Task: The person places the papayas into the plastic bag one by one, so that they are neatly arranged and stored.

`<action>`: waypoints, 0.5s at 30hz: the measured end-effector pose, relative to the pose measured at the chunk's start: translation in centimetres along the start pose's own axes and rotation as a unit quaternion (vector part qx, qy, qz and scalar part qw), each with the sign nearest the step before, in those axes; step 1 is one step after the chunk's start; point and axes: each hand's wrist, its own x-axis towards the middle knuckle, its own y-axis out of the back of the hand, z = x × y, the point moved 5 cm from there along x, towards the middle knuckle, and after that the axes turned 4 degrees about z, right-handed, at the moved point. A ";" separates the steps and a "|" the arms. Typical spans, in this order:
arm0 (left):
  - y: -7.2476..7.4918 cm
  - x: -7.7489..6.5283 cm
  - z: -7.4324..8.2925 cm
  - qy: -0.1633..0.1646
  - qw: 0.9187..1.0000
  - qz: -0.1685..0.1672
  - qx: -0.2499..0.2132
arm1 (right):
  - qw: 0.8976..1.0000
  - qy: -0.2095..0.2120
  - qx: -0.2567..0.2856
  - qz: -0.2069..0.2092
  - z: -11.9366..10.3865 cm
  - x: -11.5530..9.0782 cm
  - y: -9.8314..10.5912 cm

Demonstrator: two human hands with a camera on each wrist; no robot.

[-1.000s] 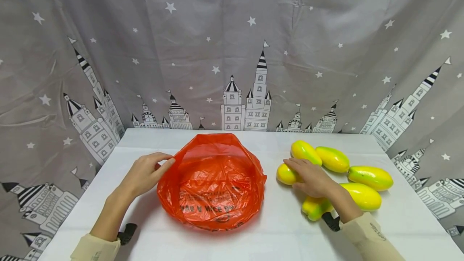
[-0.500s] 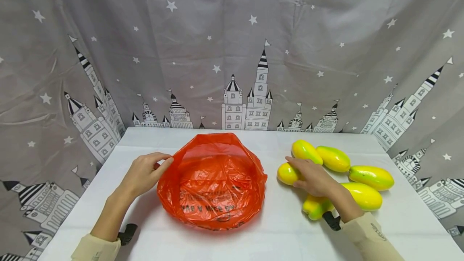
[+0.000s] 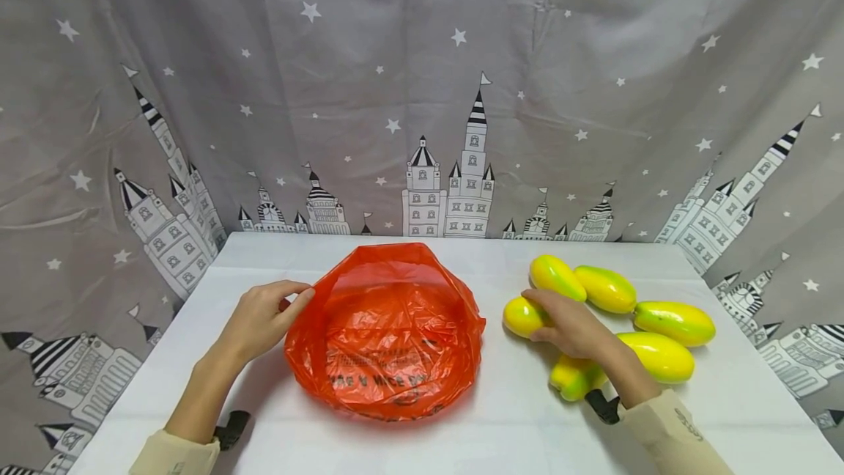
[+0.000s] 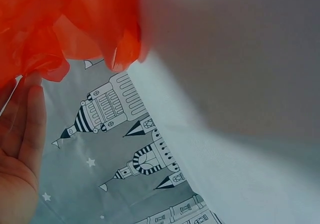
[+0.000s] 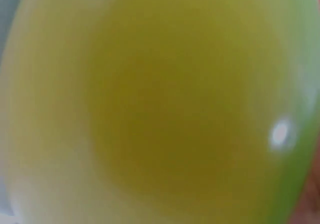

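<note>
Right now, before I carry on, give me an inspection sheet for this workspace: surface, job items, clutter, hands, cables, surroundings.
Surface: table under a white covering, faint creases.
Job items: red plastic bag, mouth open, printed lettering; six yellow-green fruits to its right, two partly hidden by the right arm.
Clutter: nothing seen.
Hands: left hand pinches the bag's left rim; right hand grips the fruit nearest the bag. A black fitting shows below the left wrist, with another below the right.
Cables: nothing seen.
Surroundings: grey curtain with stars and castles.
</note>
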 end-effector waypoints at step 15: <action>0.0 -0.3 -0.2 -0.020 0.999 0.031 -0.006 | 1.000 0.014 -0.010 0.021 0.2 -0.3 -0.4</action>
